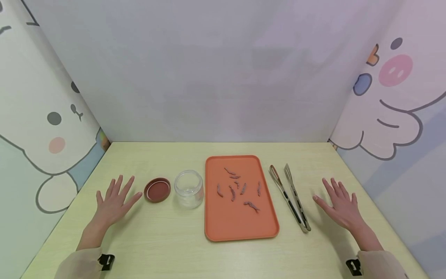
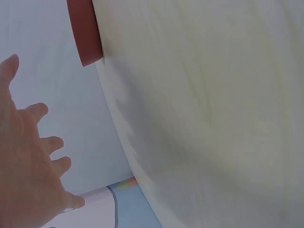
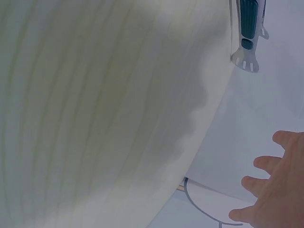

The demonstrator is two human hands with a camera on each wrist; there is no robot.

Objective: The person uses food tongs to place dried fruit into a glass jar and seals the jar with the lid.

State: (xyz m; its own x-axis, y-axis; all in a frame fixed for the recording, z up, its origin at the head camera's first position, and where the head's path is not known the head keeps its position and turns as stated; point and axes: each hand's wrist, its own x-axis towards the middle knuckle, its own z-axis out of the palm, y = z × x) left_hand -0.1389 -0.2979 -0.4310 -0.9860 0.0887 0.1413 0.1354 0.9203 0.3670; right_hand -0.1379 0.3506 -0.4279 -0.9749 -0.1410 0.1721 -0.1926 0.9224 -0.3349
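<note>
My left hand (image 1: 112, 204) is held over the table's left side with fingers spread, holding nothing. Just right of it lies a round reddish-brown lid (image 1: 157, 190), also seen as a lid edge (image 2: 87, 31) in the left wrist view. Beside the lid stands a clear jar (image 1: 189, 190) without a lid on it. An orange tray (image 1: 240, 228) in the middle bears several small, dark, shrivelled pieces (image 1: 251, 206). Metal tongs (image 1: 296, 199) with dark grips lie spread at the tray's right. Over the right side my right hand (image 1: 340, 207) has its fingers spread and empty.
The pale wooden table (image 1: 156, 248) ends at a plain light backdrop (image 1: 223, 77). Side panels with cartoon animals rise at the left (image 1: 42, 116) and right (image 1: 393, 97). Black straps (image 1: 106, 262) show at both sleeves.
</note>
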